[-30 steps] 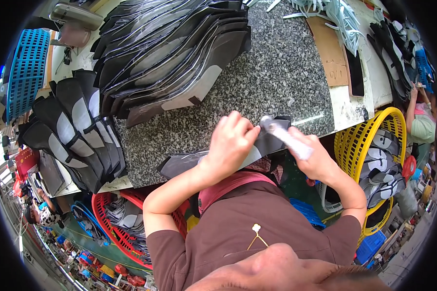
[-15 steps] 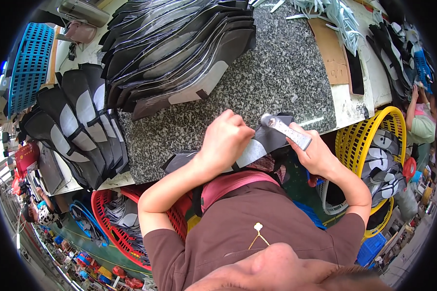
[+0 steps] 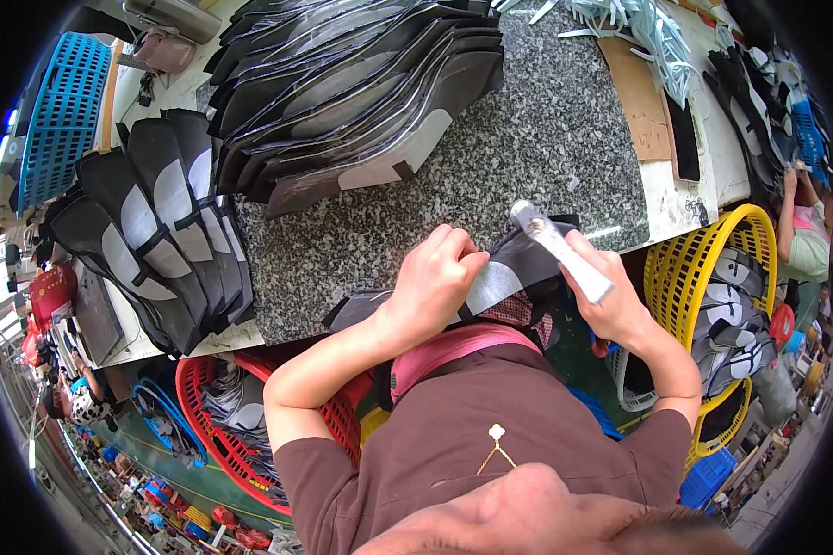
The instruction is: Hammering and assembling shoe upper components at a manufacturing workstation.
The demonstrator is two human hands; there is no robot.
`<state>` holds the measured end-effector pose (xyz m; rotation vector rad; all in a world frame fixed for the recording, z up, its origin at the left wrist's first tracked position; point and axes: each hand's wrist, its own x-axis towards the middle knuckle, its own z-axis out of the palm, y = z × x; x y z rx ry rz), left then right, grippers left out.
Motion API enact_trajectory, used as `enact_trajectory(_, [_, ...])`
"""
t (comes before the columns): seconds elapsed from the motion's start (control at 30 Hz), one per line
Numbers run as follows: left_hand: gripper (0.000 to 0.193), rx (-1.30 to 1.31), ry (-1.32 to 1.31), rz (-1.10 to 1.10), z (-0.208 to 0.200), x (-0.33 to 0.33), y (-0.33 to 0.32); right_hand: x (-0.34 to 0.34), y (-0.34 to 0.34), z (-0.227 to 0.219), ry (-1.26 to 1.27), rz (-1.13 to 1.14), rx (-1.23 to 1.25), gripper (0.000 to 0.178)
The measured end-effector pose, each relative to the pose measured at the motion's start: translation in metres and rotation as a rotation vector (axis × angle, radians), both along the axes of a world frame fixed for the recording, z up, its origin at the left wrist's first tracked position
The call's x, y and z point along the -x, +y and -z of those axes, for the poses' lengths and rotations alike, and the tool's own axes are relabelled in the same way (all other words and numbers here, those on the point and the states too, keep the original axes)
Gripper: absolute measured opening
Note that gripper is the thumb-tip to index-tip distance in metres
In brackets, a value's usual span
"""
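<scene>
My right hand (image 3: pixel 613 301) is wrapped around a worn silver-grey hammer (image 3: pixel 569 252), its round face raised at the near edge of the granite slab (image 3: pixel 565 139). Under the hammer lies a curved black and grey cut piece (image 3: pixel 495 285) of sheet material, which runs along the slab's front edge. My left hand (image 3: pixel 438 276) is closed on this piece, fingers curled and thumb side toward the hammer. What lies under those fingertips is hidden. Ahead, a big overlapping stack of similar pieces (image 3: pixel 342 102) rests on the slab.
More black and grey pieces (image 3: pixel 162 222) fan out at left. A phone (image 3: pixel 683 139), brown cardboard (image 3: pixel 634 102) and pale strips (image 3: pixel 652 37) lie at right. A red basket (image 3: pixel 194 398) and a yellow basket (image 3: pixel 666 268) flank me. Another person (image 3: pixel 810 231) works at far right.
The hammer has swung to a slightly different angle, its head a little higher over the slab. My left hand keeps to the piece. The whole view has shifted slightly.
</scene>
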<state>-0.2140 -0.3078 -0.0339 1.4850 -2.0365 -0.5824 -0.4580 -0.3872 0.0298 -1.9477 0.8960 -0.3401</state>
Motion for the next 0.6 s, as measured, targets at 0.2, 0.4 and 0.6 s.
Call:
enact_trajectory(0.2, [0.011,-0.052,0.136,0.045,0.004,-0.004,-0.010,0.005,0.004,0.004,0.214,-0.027,-0.181,0.013])
enact_trajectory(0.4, [0.009,0.029,0.149,-0.065,0.013,0.033,-0.051,0.031,-0.007,-0.002,0.066,0.293,-0.113,0.012])
enact_trajectory(0.6, [0.015,-0.421,0.364,-0.106,-0.010,0.013,-0.057,0.035,-0.014,0.025,0.202,0.162,-0.140,0.039])
